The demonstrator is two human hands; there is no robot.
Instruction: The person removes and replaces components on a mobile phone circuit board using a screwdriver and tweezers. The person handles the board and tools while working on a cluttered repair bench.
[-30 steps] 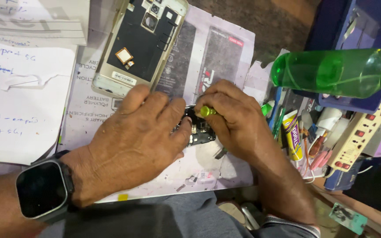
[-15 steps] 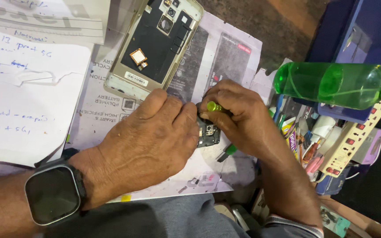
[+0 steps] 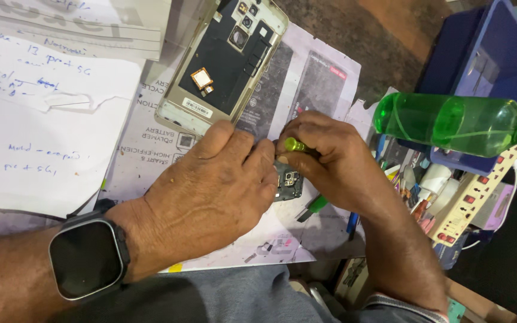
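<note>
Part: we pin a small dark phone component (image 3: 288,181) on the printed sheet (image 3: 151,143) near the table's front edge, between both hands.
Left hand (image 3: 210,191): fingers press down on the part.
Right hand (image 3: 336,161): closed around a green-tipped screwdriver (image 3: 294,144).
Risk: we judge the tip may slip and gouge the part.
Beyond: the opened phone (image 3: 222,60) lies behind; tiny screws could roll off the sheet.

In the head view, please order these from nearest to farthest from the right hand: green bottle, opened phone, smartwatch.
From the right hand:
1. Green bottle, to its right, over the blue box.
2. Opened phone, up and left, on the printed sheet.
3. Smartwatch, far left, on the left wrist.
</note>
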